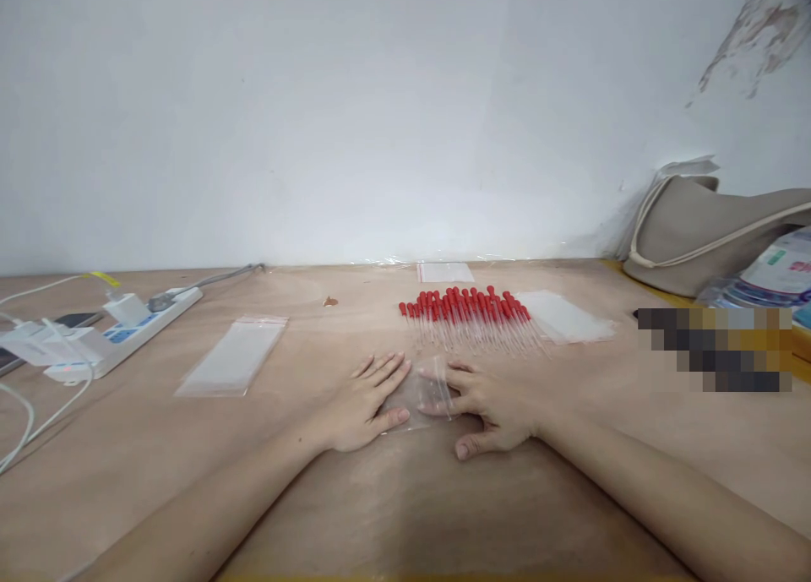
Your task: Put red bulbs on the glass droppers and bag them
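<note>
A small clear plastic zip bag (415, 396) lies flat on the brown-covered table between my hands. My left hand (371, 400) rests palm down with its fingers spread, over the bag's left part. From the other side, my right hand (487, 405) has its fingers stretched out at the bag's right end; some of them show through the clear plastic, and its thumb lies apart on the table. Just beyond the hands is a pile of clear glass-like droppers with red bulbs (469, 312), bulbs toward the wall.
A stack of clear bags (234, 358) lies at left, another stack (563, 316) right of the droppers, and a white packet (445, 272) by the wall. A power strip (133, 333) with chargers and cables stands far left. A grey bag (690, 227) sits at the right.
</note>
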Motion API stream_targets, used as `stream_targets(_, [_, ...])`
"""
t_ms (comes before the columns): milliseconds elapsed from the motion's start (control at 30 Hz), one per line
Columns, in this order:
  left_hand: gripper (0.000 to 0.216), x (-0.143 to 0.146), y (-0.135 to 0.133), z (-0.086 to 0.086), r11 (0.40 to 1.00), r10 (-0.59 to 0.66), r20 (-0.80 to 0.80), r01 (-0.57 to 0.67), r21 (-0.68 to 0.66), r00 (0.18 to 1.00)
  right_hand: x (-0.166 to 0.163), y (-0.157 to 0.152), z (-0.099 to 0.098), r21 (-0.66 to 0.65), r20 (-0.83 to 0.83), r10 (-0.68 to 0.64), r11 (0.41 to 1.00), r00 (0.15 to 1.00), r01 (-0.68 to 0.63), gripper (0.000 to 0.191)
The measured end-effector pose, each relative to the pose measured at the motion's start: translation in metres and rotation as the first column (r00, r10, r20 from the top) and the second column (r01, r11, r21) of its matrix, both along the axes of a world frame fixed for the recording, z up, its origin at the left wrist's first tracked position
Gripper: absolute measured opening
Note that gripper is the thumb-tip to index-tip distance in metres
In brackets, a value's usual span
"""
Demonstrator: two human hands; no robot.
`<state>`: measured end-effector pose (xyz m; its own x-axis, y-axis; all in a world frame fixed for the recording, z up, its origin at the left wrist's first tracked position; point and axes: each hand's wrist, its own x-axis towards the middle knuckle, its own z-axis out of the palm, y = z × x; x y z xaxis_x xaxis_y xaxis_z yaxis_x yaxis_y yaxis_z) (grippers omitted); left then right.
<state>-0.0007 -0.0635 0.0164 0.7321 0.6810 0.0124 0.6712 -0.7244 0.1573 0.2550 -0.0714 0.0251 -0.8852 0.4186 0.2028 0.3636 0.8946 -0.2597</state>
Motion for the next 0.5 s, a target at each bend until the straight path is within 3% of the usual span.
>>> stream_targets(200, [0.056,-0.019,0.002,0.003,0.999,-0.039,-0.059,0.038,-0.025,0.997,0.005,0.002,-0.003,-0.101,-0.114,-0.057,0.994,0.992,0.046,0.044])
stream_targets(333, [0.056,-0.023,0.004,0.004,0.999,-0.046,-0.081,0.044,-0.027,0.996,0.011,0.004,-0.008,-0.202,-0.300,-0.122,0.977,0.946,0.062,0.037])
stream_targets(433, [0.057,-0.021,0.005,0.005,0.999,-0.039,-0.090,0.037,-0.030,0.995,0.016,0.017,-0.009,-0.236,-0.431,-0.338,0.937,0.837,0.257,0.027])
stream_targets(500, [0.057,-0.019,0.006,0.005,0.999,-0.047,-0.088,0.045,-0.031,0.995,0.019,0.036,-0.005,-0.232,-0.481,-0.520,0.852,0.706,0.470,0.022])
